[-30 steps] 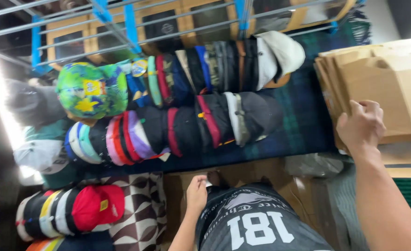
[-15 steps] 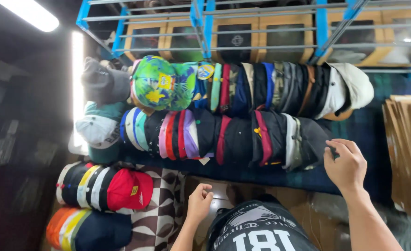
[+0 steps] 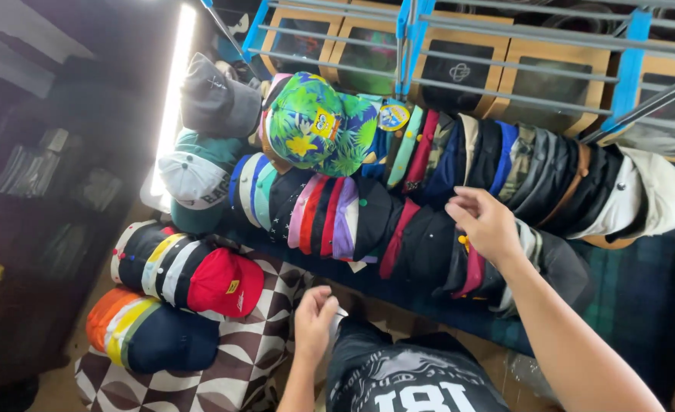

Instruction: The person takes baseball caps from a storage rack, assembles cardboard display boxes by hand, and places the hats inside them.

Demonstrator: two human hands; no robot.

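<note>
Since the earlier frame, our right hand (image 3: 487,221) had swung left from the cardboard stack to the rows of nested caps. It hovered over the lower row of dark caps (image 3: 421,240), fingers loosely curled and grasping nothing, just below the upper row headed by the green floral cap (image 3: 318,126). Our left hand (image 3: 314,320) stayed low beside the black jersey (image 3: 406,378), clenched on its edge. Red-fronted caps (image 3: 223,282) lay on the patterned cloth (image 3: 246,355).
</note>
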